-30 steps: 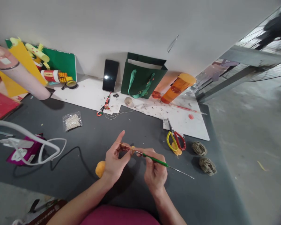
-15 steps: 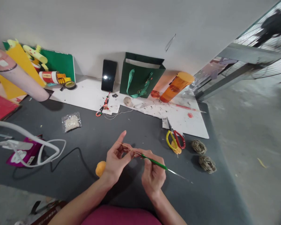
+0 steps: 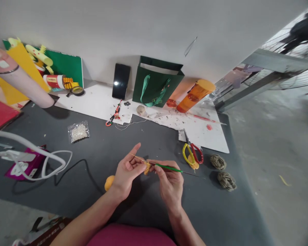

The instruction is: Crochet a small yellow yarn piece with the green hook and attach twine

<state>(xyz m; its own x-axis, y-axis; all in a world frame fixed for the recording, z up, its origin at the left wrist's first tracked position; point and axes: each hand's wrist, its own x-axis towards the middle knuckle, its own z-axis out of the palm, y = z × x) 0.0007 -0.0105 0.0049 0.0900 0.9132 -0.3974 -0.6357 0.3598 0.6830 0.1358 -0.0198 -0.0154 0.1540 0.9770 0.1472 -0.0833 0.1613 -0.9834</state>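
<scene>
My right hand [image 3: 171,182] is closed around a crochet hook [image 3: 169,167] with a green handle and metal ends. The hook's tip meets a small piece of yellow-orange crochet [image 3: 147,167], which my left hand [image 3: 128,172] pinches between thumb and fingers. Yarn runs up over my raised left index finger. Beside the left wrist lies a yellow-orange ball of yarn [image 3: 109,183], partly hidden by the hand.
Scissors [image 3: 192,153] with one yellow and one red handle lie to the right, near two grey-brown yarn bundles [image 3: 218,162]. A bag of white beads [image 3: 78,132] is at left, a power strip [image 3: 25,162] with cables beyond it. A phone [image 3: 121,81] and green paper bag [image 3: 157,82] stand at the back.
My right hand has turned and shifted slightly, so the hook lies flatter. The small crochet piece now shows between the hands. My left hand keeps its pinch.
</scene>
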